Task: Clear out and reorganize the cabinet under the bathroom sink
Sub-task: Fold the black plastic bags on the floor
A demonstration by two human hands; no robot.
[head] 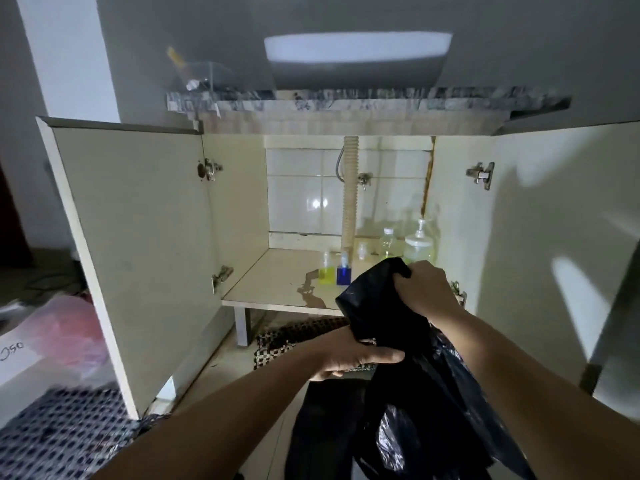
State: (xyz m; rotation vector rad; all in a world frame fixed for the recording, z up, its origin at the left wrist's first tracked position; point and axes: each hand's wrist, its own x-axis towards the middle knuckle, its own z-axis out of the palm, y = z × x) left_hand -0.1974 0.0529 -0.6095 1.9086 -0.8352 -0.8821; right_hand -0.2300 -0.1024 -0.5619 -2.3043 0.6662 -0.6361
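The cabinet under the sink stands open, its shelf (277, 282) stained with a spill near the front. A small yellow bottle (326, 270) and a small blue bottle (343, 271) stand mid-shelf. A clear bottle of yellowish liquid (388, 244) and a pump bottle (419, 242) stand at the back right. I hold a black plastic bag (408, 375) in front of the shelf. My right hand (427, 289) grips its top edge. My left hand (353, 356) pinches the bag lower down on its left side.
Both doors are swung wide, the left door (131, 244) and the right door (554, 254). A corrugated drain pipe (349, 195) drops through the middle. A woven mat (298, 336) lies on the floor below. A pink-filled plastic bag (65, 330) sits at the left.
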